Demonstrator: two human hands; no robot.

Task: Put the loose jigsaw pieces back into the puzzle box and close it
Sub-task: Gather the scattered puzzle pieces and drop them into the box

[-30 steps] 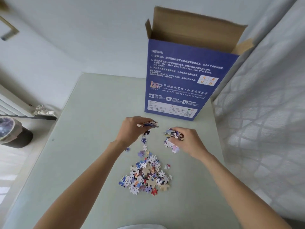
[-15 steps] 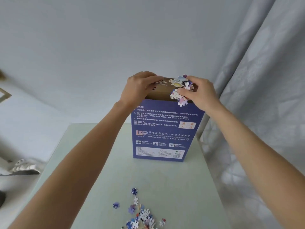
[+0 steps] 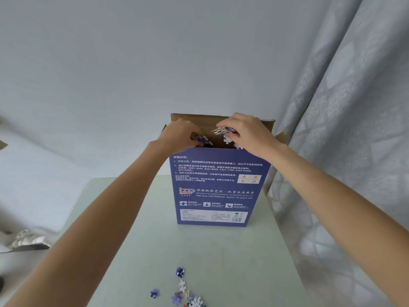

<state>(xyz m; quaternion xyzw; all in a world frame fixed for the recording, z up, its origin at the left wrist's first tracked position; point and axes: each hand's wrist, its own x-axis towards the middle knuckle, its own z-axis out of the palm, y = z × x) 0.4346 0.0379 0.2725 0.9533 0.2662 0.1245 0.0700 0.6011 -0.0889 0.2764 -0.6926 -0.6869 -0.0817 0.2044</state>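
I have both hands over the open top of the puzzle box (image 3: 218, 185), which stands upright near the far right corner of the table (image 3: 132, 218), and to my mind the step is to let the pieces fall straight down inside the near wall. I would ease the fingers apart only once each handful sits well within the opening, low enough that nothing bounces off the brown flap (image 3: 194, 120) behind. My left hand (image 3: 179, 135) is curled over a small dark blue cluster of jigsaw pieces (image 3: 202, 139) at the left end of the opening; my right hand (image 3: 247, 134) arches over the right end, fingertips pinching a flat stack of pieces (image 3: 222, 130) with a white one dangling below. More loose pieces (image 3: 183, 291) lie near the table's near edge, so I judge further trips are needed before closing.
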